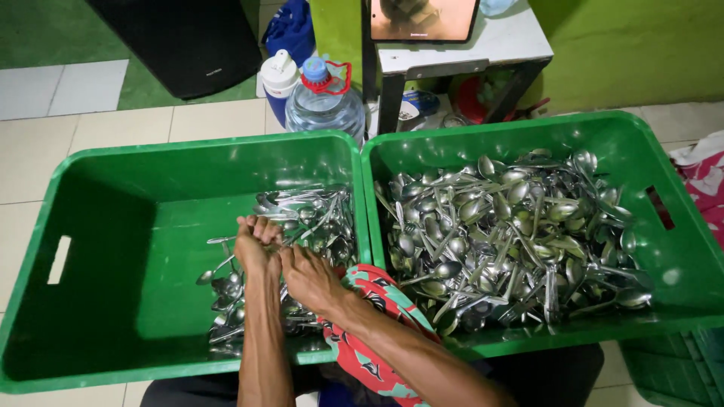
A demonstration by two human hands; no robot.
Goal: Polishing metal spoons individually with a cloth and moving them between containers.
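Two green plastic crates stand side by side on the floor. The left crate (113, 226) holds a smaller pile of metal spoons (309, 218) along its right side. The right crate (679, 249) is heaped with many metal spoons (513, 234). Both of my hands are inside the left crate, close together. My left hand (256, 241) is closed around a bunch of spoons, whose handles stick out below. My right hand (309, 277) touches the same bunch from the right, with a red patterned cloth (377, 301) draped under its wrist.
Behind the crates stand a large clear water bottle (324, 102) with a blue cap, a white-lidded container (277, 79) and a small table (460, 53) with a dark screen. A black box (181, 41) sits at the back left. Pink cloth (705, 181) lies at the right edge.
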